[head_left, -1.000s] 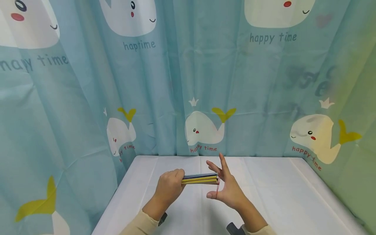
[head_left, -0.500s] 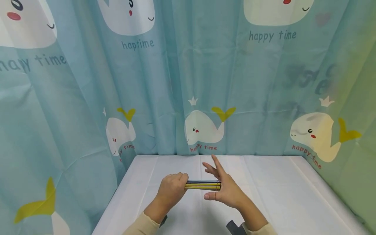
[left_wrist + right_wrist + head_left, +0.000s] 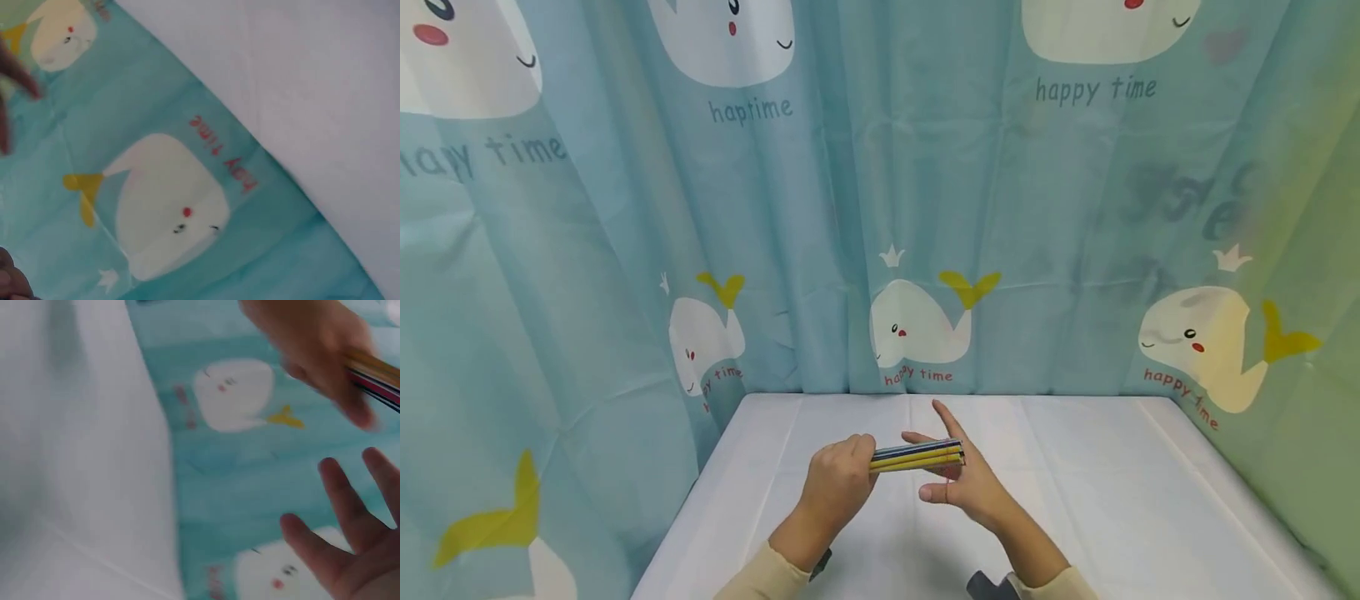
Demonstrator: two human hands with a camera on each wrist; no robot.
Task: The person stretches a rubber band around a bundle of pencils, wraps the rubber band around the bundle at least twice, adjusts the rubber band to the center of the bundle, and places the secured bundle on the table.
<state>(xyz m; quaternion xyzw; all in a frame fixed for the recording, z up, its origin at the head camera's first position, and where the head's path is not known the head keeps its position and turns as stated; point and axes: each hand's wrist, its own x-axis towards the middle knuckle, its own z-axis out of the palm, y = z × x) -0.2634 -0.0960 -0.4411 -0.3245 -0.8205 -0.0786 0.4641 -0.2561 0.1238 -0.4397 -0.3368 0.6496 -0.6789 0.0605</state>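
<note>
Left hand (image 3: 841, 479): its fingers are gripping the sticks (image 3: 916, 457) tightly by one end. Sticks: yellow and dark blue, are pointing rightward above the white surface (image 3: 1112, 500), overlapping the right hand (image 3: 976, 493) in the head view; contact cannot be told. Red band (image 3: 947, 493): is running across the right thumb, partly unclear. Right hand: its fingers are standing spread, gripping nothing.

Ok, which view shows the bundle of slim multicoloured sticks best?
Head view: the stick bundle shows from the left hand to its far end. Right wrist: cropped by frame edge. Left wrist: not discernible.
</note>
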